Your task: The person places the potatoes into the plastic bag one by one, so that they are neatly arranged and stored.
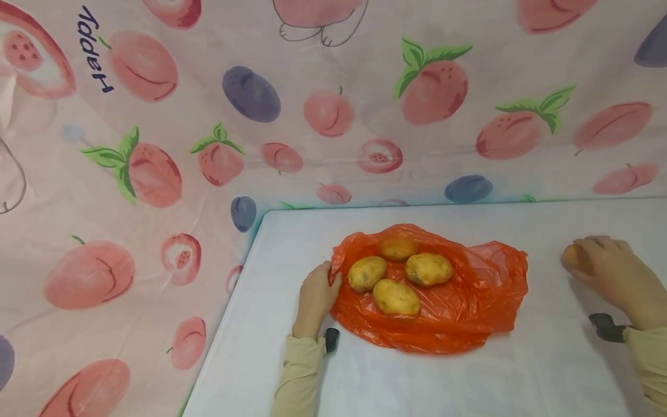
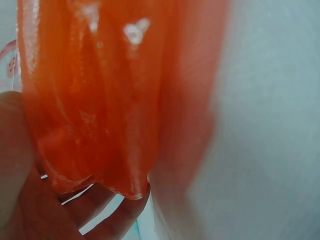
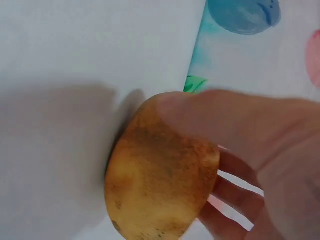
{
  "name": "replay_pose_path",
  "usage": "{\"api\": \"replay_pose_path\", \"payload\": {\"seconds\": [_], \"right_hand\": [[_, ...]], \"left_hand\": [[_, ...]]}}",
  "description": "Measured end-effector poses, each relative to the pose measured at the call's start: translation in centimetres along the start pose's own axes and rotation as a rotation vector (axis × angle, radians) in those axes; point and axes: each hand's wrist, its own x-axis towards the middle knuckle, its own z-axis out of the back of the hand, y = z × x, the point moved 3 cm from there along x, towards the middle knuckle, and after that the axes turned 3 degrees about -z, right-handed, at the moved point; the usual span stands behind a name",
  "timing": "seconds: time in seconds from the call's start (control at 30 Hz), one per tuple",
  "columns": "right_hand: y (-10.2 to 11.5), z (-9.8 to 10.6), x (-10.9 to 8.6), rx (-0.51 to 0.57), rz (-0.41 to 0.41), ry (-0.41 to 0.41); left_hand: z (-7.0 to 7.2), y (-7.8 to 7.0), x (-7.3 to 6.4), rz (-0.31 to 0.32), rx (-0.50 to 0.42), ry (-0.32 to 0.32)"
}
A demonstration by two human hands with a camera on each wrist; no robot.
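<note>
An orange-red plastic bag [image 1: 469, 295] lies spread on the white table, with several yellow potatoes [image 1: 396, 297] grouped on its left part. At the bag's left edge my left hand [image 1: 316, 295] grips the plastic between thumb and fingers. The left wrist view shows the crinkled bag [image 2: 95, 115] in front of those fingers [image 2: 92, 205]. Far to the right, apart from the bag, my right hand [image 1: 617, 272] holds another potato [image 3: 155, 175]. Its thumb [image 3: 200, 112] lies over the potato and the fingers go behind it. How firmly the potato rests on the table cannot be told.
The white table [image 1: 552, 370] extends around the bag, with its left edge near my left forearm. A pink fruit-print cloth [image 1: 333, 168] hangs behind the table and along its left side. Dark wrist devices [image 1: 607, 328] sit on both wrists.
</note>
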Motion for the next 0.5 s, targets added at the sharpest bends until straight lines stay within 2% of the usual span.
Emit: {"api": "replay_pose_path", "payload": {"seconds": [0.17,0.5], "right_hand": [[-0.24,-0.21,-0.05,0.018,-0.017,-0.034],[-0.32,0.21,0.09,0.003,-0.046,-0.041]], "left_hand": [[-0.02,0.05,-0.04,0.001,0.002,-0.002],[0.14,-0.09,-0.10,0.012,0.006,0.003]]}}
